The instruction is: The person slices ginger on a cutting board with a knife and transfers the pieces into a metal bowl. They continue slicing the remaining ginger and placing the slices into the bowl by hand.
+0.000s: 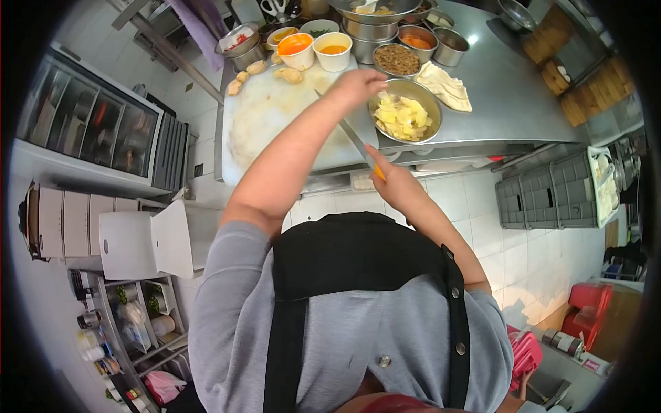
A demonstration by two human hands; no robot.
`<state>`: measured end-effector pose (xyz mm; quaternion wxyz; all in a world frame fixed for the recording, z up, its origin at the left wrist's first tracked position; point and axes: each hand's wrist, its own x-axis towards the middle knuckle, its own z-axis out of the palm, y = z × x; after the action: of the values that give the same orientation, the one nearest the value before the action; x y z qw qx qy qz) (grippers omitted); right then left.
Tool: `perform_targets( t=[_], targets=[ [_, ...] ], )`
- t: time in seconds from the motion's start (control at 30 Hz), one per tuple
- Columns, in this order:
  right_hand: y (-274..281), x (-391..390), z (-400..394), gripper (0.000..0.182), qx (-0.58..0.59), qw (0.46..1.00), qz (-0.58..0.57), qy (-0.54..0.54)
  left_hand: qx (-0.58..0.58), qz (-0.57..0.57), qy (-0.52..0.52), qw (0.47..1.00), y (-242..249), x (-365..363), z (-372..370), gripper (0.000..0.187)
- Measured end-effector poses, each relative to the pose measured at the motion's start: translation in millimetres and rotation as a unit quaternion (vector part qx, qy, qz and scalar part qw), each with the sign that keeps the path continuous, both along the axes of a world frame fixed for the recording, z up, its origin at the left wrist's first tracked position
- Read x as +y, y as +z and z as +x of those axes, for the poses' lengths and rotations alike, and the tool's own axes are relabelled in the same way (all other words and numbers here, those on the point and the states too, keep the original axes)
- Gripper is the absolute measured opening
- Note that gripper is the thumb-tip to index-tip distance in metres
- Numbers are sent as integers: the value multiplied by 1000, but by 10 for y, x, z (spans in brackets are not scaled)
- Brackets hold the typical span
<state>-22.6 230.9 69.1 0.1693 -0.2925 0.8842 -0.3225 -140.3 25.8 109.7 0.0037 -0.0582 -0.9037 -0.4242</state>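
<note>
Right-hand fingers [388, 170] wrapped around its yellow handle, a knife [355, 140] points toward 11 o'clock over a white cutting board [265, 134] as a kitchen worker in a black apron [358, 255] stands at the counter. The left hand [354, 87], fingers bent, apparently holding nothing though blurred, is near the 11 o'clock rim of a metal bowl [434, 109] of pale-yellow slices [401, 118], at 1 o'clock

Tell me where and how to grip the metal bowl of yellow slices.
Probably grip the metal bowl by its near-right rim, coming from the person's side: its round, open mouth offers an edge there, while the left hand is near its far-left rim and a pale folded item lies beyond its far-right rim.
</note>
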Motion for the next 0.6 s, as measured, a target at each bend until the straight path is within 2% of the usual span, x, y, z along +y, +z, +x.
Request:
perform_targets(
  t=[0.07,0.17,0.2,0.3,0.37,0.47,0.57,0.6],
  targets=[
    [-29,-7,-4,64,4,1000,4,-1,32,-58,44,997,-58,115,63,48],
    [-17,-4,2,66,-5,1000,12,-13,99,-86,85,988,-76,-182,306,47],
    [-8,-13,17,66,-11,1000,13,-15,74,-58,102,990,-108,-393,384,43],
    [-11,-32,16,68,-11,1000,11,-6,-15,-156,215,964,-165,-1083,805,43],
    [9,-72,1,68,-21,999,27,1,-136,-129,262,947,-352,-1465,1089,42],
    [-39,-100,-23,67,18,999,37,13,-183,-43,277,942,-731,-1618,1376,42],
    [-23,-182,-43,65,3,1000,2,26,-140,119,272,945,-920,-1462,1413,45],
    [-13,-226,-41,65,10,999,6,40,-131,112,283,944,-979,-1433,1383,46]
  ],
)
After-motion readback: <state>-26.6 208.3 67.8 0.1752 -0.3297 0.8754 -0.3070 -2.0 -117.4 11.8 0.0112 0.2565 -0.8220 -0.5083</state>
